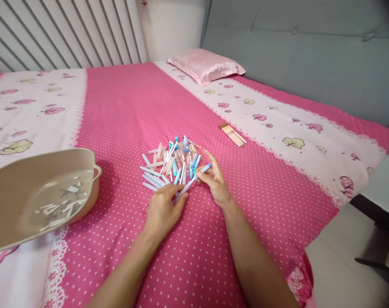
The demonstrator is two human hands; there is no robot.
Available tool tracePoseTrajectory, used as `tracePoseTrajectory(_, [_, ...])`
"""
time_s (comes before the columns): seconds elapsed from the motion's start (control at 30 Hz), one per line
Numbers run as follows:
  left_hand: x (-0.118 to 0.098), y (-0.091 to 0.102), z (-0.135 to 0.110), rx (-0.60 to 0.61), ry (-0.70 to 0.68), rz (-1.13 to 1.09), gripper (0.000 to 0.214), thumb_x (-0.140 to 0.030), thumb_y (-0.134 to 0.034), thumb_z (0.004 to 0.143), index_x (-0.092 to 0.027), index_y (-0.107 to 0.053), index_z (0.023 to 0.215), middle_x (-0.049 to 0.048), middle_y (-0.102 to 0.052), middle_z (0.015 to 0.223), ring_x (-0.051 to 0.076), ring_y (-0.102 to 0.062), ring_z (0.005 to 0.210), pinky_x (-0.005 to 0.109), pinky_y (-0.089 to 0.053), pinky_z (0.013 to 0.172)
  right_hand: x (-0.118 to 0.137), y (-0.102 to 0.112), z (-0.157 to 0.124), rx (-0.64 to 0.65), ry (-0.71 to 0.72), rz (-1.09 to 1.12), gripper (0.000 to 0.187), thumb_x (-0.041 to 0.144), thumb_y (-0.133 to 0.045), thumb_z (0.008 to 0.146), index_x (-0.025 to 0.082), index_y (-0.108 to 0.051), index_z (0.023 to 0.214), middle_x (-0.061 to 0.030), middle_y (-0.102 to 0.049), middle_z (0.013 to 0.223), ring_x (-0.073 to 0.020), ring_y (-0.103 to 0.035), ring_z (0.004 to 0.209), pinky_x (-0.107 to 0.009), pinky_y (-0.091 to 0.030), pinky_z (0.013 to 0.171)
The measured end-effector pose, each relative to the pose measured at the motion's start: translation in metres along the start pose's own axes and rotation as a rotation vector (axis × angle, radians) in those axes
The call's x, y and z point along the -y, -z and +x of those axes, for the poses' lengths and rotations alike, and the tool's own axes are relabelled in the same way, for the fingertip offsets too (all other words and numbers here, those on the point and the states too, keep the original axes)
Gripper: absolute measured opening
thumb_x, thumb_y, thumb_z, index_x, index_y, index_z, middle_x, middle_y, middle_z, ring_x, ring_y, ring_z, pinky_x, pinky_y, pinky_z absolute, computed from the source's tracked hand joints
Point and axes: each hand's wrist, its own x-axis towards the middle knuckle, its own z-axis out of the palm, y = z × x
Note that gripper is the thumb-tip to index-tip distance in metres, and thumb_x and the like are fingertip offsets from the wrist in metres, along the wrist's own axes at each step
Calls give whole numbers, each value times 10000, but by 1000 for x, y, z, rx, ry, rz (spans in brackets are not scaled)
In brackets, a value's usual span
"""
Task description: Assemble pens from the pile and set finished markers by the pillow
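A heap of small pens and pen parts (173,160), white, blue and pink, lies on the pink dotted bedsheet (133,111). Both my hands hold one white pen with a blue end (194,179) just in front of the heap. My left hand (164,209) pinches its white lower end. My right hand (213,179) grips the blue upper end with closed fingers.
A beige basin (43,192) with several white pen pieces in it sits at the left. A small bundle of wooden pencil-like sticks (233,133) lies beyond the heap to the right. A pink pillow (205,64) rests at the bed's head. The bed edge and floor are at the right.
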Motion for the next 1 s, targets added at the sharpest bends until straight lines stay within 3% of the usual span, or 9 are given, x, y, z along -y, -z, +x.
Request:
tracePoseTrajectory(0.27, [-1,0,0,2,-18,-21,202,-285,-527,831,-194,-673,939,59,-702,836,180,-622,713,303,-470,667,1,-1,-2,53,17,-21,720,272,-683,720,298,-314,1338,32,-613,793,-122,-586,704,-296,-520,711])
tracePoseTrajectory(0.57, [-2,1,1,-10,-19,-23,226,-294,-515,845,-178,-672,958,57,-697,820,181,-621,713,290,-464,656,0,0,-1,65,-24,15,663,251,-711,679,279,-399,1264,40,-643,790,-121,-619,724,-292,-528,729])
tracePoseTrajectory(1.0, [-1,1,0,-6,-31,-33,217,-281,-521,851,-160,-667,956,47,-684,804,164,-596,694,269,-442,646,-3,2,0,112,-81,5,742,254,-734,669,232,-365,1312,12,-654,814,-119,-613,740,-253,-501,714])
